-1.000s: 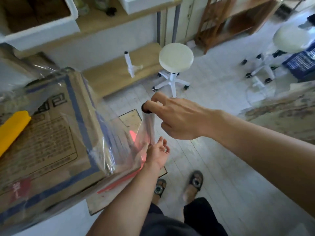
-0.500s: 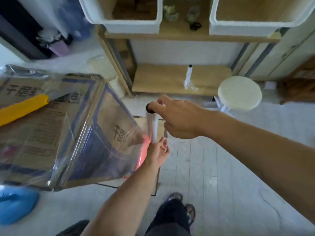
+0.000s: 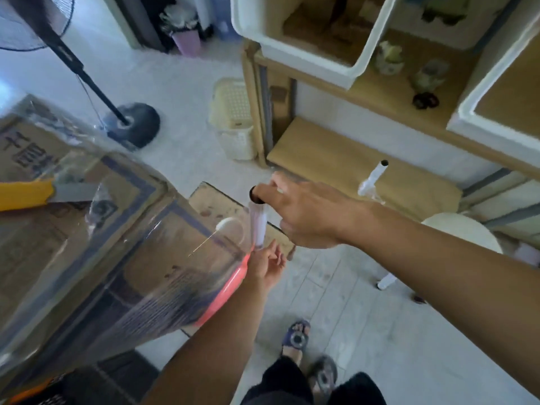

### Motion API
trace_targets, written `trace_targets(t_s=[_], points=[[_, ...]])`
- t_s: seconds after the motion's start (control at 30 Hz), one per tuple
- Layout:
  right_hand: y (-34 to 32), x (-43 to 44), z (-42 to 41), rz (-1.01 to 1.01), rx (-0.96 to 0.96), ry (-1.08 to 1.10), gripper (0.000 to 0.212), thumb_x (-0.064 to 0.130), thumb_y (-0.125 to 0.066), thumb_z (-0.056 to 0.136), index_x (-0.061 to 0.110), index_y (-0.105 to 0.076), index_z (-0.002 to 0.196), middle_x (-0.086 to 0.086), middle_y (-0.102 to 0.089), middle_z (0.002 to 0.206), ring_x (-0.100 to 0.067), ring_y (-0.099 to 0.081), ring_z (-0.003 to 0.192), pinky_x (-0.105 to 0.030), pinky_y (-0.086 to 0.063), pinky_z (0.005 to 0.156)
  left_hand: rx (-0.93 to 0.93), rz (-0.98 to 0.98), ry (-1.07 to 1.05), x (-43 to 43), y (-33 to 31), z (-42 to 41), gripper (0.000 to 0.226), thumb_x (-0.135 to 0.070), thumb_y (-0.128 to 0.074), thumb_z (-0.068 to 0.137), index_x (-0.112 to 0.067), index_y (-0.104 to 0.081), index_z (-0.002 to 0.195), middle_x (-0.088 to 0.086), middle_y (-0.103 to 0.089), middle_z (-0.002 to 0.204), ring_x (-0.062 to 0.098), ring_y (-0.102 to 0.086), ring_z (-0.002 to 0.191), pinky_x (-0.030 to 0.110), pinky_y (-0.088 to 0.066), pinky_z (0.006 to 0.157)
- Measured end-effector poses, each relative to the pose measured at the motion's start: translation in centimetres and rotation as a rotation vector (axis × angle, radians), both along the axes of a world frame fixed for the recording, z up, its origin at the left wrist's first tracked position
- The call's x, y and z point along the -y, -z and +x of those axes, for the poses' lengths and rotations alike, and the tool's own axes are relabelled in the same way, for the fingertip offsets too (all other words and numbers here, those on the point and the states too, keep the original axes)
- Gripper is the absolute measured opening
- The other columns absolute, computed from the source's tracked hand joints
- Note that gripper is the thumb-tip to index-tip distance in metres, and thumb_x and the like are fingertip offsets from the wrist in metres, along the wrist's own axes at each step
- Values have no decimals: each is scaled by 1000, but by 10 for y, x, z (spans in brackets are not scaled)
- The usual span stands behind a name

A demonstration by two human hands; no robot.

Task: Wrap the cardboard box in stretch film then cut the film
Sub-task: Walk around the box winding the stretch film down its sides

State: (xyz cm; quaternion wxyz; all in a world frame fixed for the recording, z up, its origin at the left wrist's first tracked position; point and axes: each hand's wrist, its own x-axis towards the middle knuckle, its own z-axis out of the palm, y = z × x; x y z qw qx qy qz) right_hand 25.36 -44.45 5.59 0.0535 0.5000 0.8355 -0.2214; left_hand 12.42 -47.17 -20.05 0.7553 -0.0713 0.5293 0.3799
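Observation:
A large cardboard box (image 3: 67, 229) with blue printed borders fills the left side, covered in clear stretch film (image 3: 175, 258). The film runs taut from the box's corner to an upright film roll (image 3: 257, 223). My right hand (image 3: 304, 214) grips the top end of the roll, a finger at its dark core. My left hand (image 3: 267, 266) holds the roll's bottom end from below. A yellow-handled cutter (image 3: 32, 194) with a grey blade lies on top of the box, under the film.
A wooden shelf unit (image 3: 350, 171) with white bins (image 3: 306, 33) stands ahead; a second film roll (image 3: 372, 179) is upright on its lower board. A round white stool (image 3: 461, 232) is at right, a fan stand (image 3: 131, 124) and cream basket (image 3: 233, 118) behind. Flat cardboard (image 3: 216, 203) lies on the floor.
The view has swung left as I move around the box. Both hands keep the roll, and more film stretches across the box's near corner.

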Motion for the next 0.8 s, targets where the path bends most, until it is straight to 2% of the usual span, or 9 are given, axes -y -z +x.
trace_targets(t_s=[0.1, 0.23, 0.3, 0.37, 0.4, 0.47, 0.57, 0.67, 0.8], points=[[4, -30, 5, -14, -4, -92, 55, 14, -45, 93, 35, -23, 139, -4, -39, 124, -29, -58, 94, -44, -51, 76, 6, -33, -117, -16, 0, 6, 54, 20, -22, 83, -9, -53, 117, 10, -57, 99, 15, -52, 70, 25, -42, 60], [8, -73, 8, -46, -15, -219, 55, 12, -43, 93, 36, -25, 140, -3, -39, 121, -24, -53, 81, -41, -48, 71, 23, 0, -265, -36, 5, 20, 38, 19, -21, 79, -11, -43, 78, 6, -47, 74, 17, -46, 63, 27, -35, 59], [11, -95, 9, -59, -18, -293, 56, 12, -43, 94, 37, -24, 140, -3, -38, 124, -15, -45, 69, -36, -44, 64, 67, 93, -338, -42, 9, 23, 27, 13, -36, 73, -12, -40, 67, 5, -42, 69, 18, -48, 54, 27, -40, 51], [14, -114, 9, -63, -15, -375, 56, 14, -43, 95, 38, -23, 141, -2, -37, 128, -11, -41, 66, -31, -35, 58, 72, 217, -415, -49, 17, 25, 21, -3, -53, 76, -12, -48, 57, 4, -50, 63, 19, -54, 51, 26, -45, 49], [16, -123, 8, -75, -15, -411, 55, 15, -42, 96, 39, -22, 142, -2, -37, 131, -14, -44, 69, -30, -34, 60, 77, 241, -472, -55, 22, 26, 29, -9, -50, 85, -13, -54, 57, 2, -55, 58, 17, -58, 51, 25, -46, 51], [18, -140, 6, -98, -24, -481, 55, 17, -43, 98, 41, -21, 143, -2, -35, 135, -18, -49, 75, -32, -39, 67, 94, 255, -545, -68, 25, 27, 39, -13, -34, 102, -13, -60, 73, 2, -64, 62, 17, -65, 60, 26, -50, 61], [20, -165, -4, -89, -32, -569, 55, 15, -43, 97, 37, -22, 143, -4, -37, 130, -11, -45, 70, -29, -36, 62, -10, 76, -661, -90, 17, 29, 16, -2, -41, 96, -17, -48, 94, 6, -55, 79, 20, -57, 67, 26, -48, 60], [23, -185, -18, -101, -36, -631, 55, 15, -42, 96, 36, -23, 143, -4, -39, 126, -18, -50, 76, -32, -41, 67, 7, -22, -795, -110, 14, 21, 48, 9, -28, 91, -28, -39, 119, 4, -52, 91, 15, -49, 74, 28, -39, 63], [22, -212, -42, -83, -9, -742, 59, 14, -42, 95, 38, -21, 145, -5, -39, 131, -23, -53, 88, -36, -43, 73, 14, -51, -904, -128, 17, 11, 46, 9, -28, 84, -20, -40, 118, 4, -51, 96, 16, -50, 77, 25, -44, 60]])
